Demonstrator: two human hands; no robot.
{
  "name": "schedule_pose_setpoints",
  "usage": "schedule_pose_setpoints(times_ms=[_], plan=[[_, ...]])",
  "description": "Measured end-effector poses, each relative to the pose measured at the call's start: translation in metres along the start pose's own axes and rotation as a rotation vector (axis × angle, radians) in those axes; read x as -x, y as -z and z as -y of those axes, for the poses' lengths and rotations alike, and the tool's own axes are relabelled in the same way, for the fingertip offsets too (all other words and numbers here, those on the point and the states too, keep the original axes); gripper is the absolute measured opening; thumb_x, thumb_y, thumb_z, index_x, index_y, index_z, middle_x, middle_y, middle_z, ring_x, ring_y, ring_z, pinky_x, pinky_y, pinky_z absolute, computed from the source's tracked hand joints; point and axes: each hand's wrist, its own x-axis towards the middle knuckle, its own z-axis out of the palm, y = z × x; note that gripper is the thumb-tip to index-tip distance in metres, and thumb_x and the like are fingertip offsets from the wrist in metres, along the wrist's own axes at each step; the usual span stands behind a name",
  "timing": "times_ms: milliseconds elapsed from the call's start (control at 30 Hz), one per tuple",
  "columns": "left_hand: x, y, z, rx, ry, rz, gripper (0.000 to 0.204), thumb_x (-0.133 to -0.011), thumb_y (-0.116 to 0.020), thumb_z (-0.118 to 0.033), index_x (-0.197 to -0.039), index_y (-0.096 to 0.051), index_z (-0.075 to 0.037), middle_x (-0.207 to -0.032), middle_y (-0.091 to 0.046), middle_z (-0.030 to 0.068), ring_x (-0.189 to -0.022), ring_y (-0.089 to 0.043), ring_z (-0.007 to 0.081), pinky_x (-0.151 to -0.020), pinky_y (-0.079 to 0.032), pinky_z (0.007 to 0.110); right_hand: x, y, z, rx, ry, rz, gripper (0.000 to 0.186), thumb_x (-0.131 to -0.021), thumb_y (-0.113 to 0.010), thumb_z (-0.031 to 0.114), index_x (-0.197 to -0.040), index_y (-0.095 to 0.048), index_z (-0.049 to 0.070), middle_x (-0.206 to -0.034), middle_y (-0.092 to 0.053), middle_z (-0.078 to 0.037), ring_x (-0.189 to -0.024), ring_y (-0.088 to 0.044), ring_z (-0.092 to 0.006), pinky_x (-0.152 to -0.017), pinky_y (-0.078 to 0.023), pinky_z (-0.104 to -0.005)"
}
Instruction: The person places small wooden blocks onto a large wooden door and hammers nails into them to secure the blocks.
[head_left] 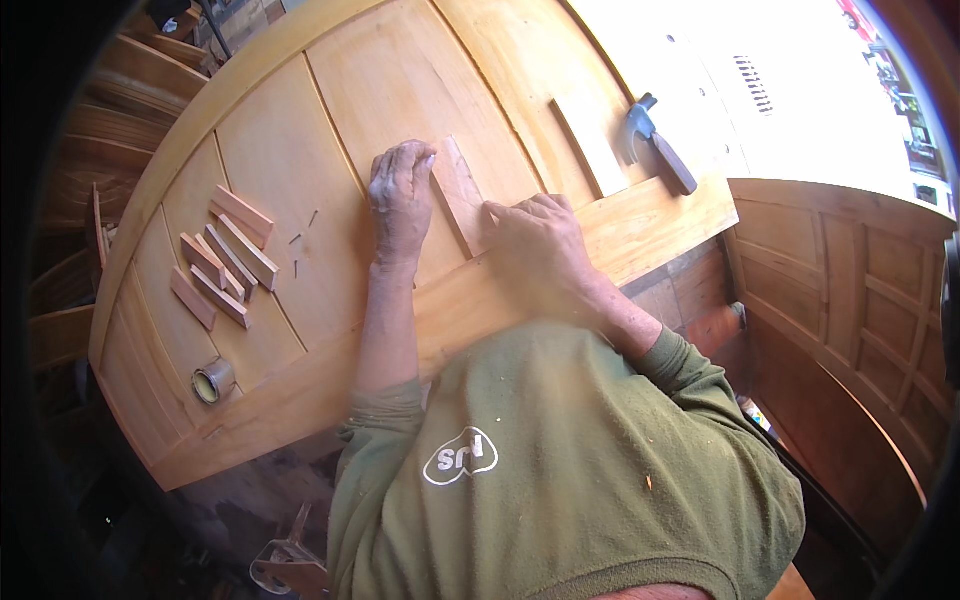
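Note:
A pale wood strip (458,190) lies on the panelled wooden door (265,140) in front of me. My left hand (400,200) is closed at the strip's upper end, fingertips pinched together; what is between them is too small to make out. My right hand (535,240) has curled fingers gripping the strip's lower part. Another strip (585,140) lies to the right, beside a hammer (650,135) with a dark handle. Several short wood pieces (243,215) lie at the left, with loose nails (296,238) beside them and a small tin (213,383) near the door's lower edge.
A second panelled wooden piece (830,280) stands at the right. Stacked curved boards (130,90) fill the far left. A bright white surface (750,80) lies beyond the door at upper right. A metal object (285,560) is below the door at lower left.

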Motion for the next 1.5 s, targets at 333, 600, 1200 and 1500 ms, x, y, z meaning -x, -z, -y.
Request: schedule_pose_setpoints(times_ms=[333, 600, 1200, 1500], plan=[[0.000, 0.010, -0.001, -0.041, -0.024, 0.091, 0.010, -0.099, -0.069, -0.006, -0.109, -0.069, -0.005, -0.107, -0.073, 0.0113, -0.101, -0.068, 0.0331, -0.089, -0.056, 0.044, -0.001, 0.002, -0.001, 0.016, 0.011, 0.068, 0.033, -0.088, -0.082, 0.026, -0.119, -0.079, 0.014, -0.089, -0.076, -0.003, -0.089, -0.070, -0.0219, -0.088, -0.050, -0.0379], [0.000, 0.009, -0.004, -0.050, -0.049, 0.072, 0.008, -0.099, -0.065, -0.004, -0.106, -0.064, -0.006, -0.107, -0.069, 0.0108, -0.105, -0.067, 0.0322, -0.095, -0.051, 0.045, -0.042, 0.013, -0.005, -0.350, -0.150, 0.005, 0.041, -0.084, -0.075, 0.008, -0.125, -0.076, 0.010, -0.097, -0.077, -0.005, -0.094, -0.073, -0.0271, -0.086, -0.060, -0.0383], [0.026, 0.018, -0.027, 0.490, 0.589, -0.141, 0.014, -0.096, -0.081, -0.014, -0.105, -0.081, -0.003, -0.098, -0.078, 0.0040, -0.088, -0.070, 0.0113, -0.084, -0.056, 0.028, -0.033, 0.005, -0.003, -0.292, 0.030, 0.010, 0.053, -0.083, -0.088, 0.023, -0.130, -0.069, 0.009, -0.102, -0.067, -0.014, -0.096, -0.067, -0.0365, -0.081, -0.055, -0.0456], [0.045, 0.021, -0.049, 0.328, 0.460, 0.074, 0.012, -0.090, -0.084, -0.009, -0.101, -0.083, -0.005, -0.094, -0.076, 0.0103, -0.091, -0.072, 0.0193, -0.081, -0.058, 0.034, -0.036, 0.023, -0.007, -0.396, -0.011, 0.208, 0.055, -0.085, -0.083, 0.013, -0.137, -0.066, 0.014, -0.105, -0.065, -0.017, -0.098, -0.067, -0.0359, -0.083, -0.055, -0.0449]])
